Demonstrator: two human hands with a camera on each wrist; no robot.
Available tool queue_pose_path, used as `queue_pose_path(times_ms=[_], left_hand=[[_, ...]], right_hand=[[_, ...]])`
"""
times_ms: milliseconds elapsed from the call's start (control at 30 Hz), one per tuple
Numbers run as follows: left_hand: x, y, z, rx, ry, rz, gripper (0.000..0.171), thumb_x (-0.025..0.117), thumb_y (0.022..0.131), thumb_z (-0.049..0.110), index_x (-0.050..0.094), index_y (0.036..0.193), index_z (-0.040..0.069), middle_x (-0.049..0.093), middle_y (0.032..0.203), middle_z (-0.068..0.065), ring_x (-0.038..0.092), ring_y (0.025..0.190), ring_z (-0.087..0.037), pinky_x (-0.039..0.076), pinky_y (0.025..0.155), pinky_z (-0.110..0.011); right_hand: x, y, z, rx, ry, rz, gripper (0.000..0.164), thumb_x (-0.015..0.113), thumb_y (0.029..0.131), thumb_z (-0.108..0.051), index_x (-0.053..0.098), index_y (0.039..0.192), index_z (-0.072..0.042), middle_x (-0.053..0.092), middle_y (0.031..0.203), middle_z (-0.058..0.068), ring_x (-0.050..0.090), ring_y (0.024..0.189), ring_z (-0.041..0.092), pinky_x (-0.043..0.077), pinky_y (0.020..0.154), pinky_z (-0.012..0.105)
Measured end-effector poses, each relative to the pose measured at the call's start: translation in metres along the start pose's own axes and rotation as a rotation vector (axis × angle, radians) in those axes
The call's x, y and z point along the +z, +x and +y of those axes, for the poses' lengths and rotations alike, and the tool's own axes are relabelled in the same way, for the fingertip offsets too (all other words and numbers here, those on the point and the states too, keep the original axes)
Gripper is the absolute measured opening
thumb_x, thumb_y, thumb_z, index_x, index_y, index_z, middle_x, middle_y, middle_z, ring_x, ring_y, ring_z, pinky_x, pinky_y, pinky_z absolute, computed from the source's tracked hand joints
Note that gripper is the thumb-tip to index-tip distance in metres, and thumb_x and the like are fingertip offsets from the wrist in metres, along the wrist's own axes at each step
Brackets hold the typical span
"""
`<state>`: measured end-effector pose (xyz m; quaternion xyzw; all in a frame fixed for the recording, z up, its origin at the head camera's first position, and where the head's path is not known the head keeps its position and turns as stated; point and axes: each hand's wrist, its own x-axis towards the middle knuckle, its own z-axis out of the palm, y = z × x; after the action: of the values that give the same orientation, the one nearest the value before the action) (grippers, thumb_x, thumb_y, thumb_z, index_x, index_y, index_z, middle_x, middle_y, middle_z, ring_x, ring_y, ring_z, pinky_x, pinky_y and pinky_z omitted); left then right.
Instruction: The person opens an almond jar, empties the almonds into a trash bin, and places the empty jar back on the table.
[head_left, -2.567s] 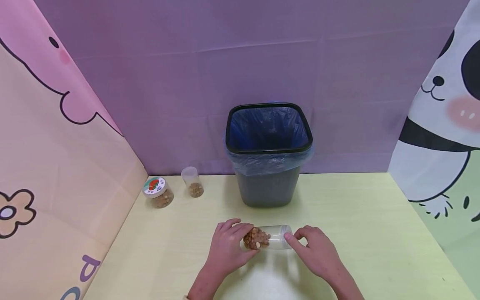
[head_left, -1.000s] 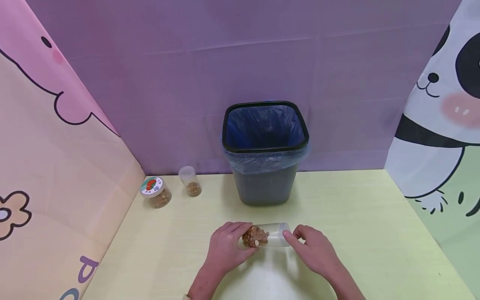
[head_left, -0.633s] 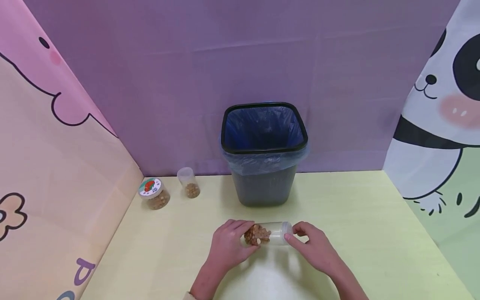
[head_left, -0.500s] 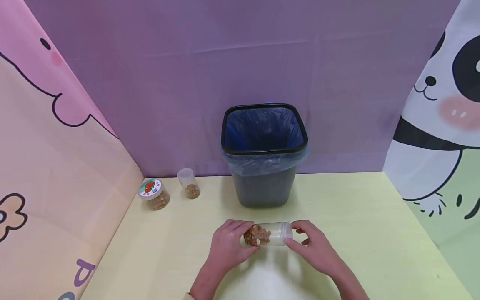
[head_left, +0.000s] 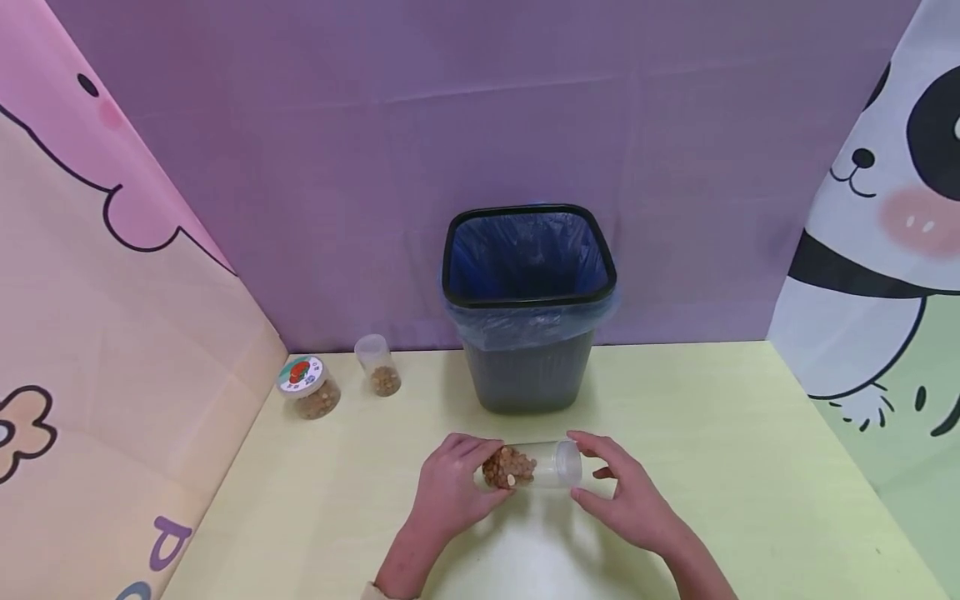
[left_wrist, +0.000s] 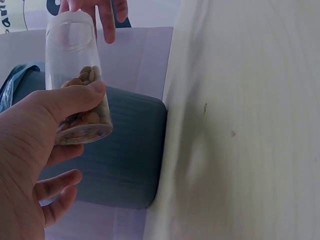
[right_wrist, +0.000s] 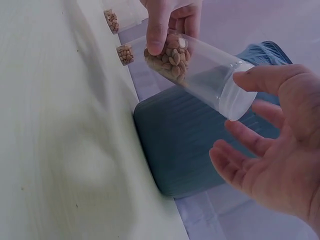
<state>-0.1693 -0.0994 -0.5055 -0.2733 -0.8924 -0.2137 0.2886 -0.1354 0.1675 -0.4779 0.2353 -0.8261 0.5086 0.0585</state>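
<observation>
Because they stand at the counter's point(head_left: 720, 433) far left corner, the labelled jar point(head_left: 315, 387) and the slim container point(head_left: 378, 367) just right of it look set aside, probably to leave elbow room; whether the slim one is capped, I cannot tell. Next comes the left hand point(head_left: 453, 483), gripping the base end of a clear jar point(head_left: 543, 467) between thumb and fingers, likely to steady it and leave the capped end exposed. The jar lies sideways in front of the lined bin point(head_left: 528, 367), its brown pieces point(head_left: 508, 468) heaped toward the held end, which suggests a slight tilt that way. At its other end, the right hand's point(head_left: 633, 500) fingers are spread around the translucent cap point(head_left: 570, 463), seemingly placed to suit its round edge.

Seen from the left wrist, the jar is clear of the counter, something the head view leaves doubtful. Only the right wrist view shows the right palm and a digit overlapping the cap; how firmly it presses, I cannot tell.
</observation>
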Motion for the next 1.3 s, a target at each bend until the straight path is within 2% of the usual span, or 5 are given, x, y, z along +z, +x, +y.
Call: queue_pose_path(times_ms=[267, 467, 633, 933, 1300], left_hand=[[0.0, -0.003, -0.001, -0.022, 0.023, -0.005, 0.057, 0.089, 0.057, 0.046, 0.074, 0.106, 0.021, 0.071, 0.1, 0.008, 0.059, 0.096, -0.017, 0.051, 0.076, -0.04], [0.003, -0.005, -0.001, -0.031, 0.028, -0.003, 0.057, 0.089, 0.057, 0.047, 0.074, 0.106, 0.022, 0.071, 0.099, 0.008, 0.059, 0.096, -0.016, 0.051, 0.076, -0.039], [0.004, -0.006, -0.001, -0.032, 0.02, -0.002, 0.057, 0.089, 0.057, 0.046, 0.074, 0.106, 0.021, 0.071, 0.099, 0.007, 0.059, 0.096, -0.017, 0.051, 0.078, -0.039], [0.002, -0.007, -0.002, -0.029, 0.038, -0.024, 0.058, 0.089, 0.057, 0.048, 0.074, 0.107, 0.022, 0.071, 0.101, 0.009, 0.059, 0.098, -0.016, 0.05, 0.078, -0.037], [-0.002, -0.012, -0.004, -0.032, 0.035, -0.031, 0.058, 0.089, 0.057, 0.047, 0.073, 0.107, 0.023, 0.07, 0.102, 0.009, 0.059, 0.1, -0.016, 0.05, 0.079, -0.036]], right_hand=[[0.007, 0.002, -0.009, 0.254, -0.131, 0.071, 0.07, 0.073, 0.086, -0.042, 0.041, 0.14, -0.01, 0.057, 0.129, 0.005, 0.052, 0.12, 0.025, 0.049, 0.088, 0.042], [0.013, 0.007, -0.015, 0.389, -0.321, 0.092, 0.04, 0.059, 0.091, -0.055, 0.063, 0.104, -0.017, 0.065, 0.1, -0.004, 0.061, 0.086, 0.014, 0.047, 0.073, 0.035], [0.015, 0.011, -0.016, 0.414, -0.372, 0.091, 0.037, 0.056, 0.092, -0.057, 0.062, 0.08, -0.022, 0.059, 0.079, -0.013, 0.055, 0.074, 0.008, 0.044, 0.065, 0.031], [0.014, 0.007, -0.009, 0.349, -0.258, 0.06, 0.03, 0.069, 0.086, -0.05, 0.066, 0.096, -0.022, 0.062, 0.09, -0.014, 0.061, 0.093, 0.017, 0.049, 0.076, 0.035], [0.011, 0.0, -0.003, 0.066, -0.153, 0.022, 0.046, 0.079, 0.082, -0.029, 0.059, 0.123, -0.021, 0.059, 0.108, -0.016, 0.056, 0.098, 0.011, 0.051, 0.075, 0.035]])
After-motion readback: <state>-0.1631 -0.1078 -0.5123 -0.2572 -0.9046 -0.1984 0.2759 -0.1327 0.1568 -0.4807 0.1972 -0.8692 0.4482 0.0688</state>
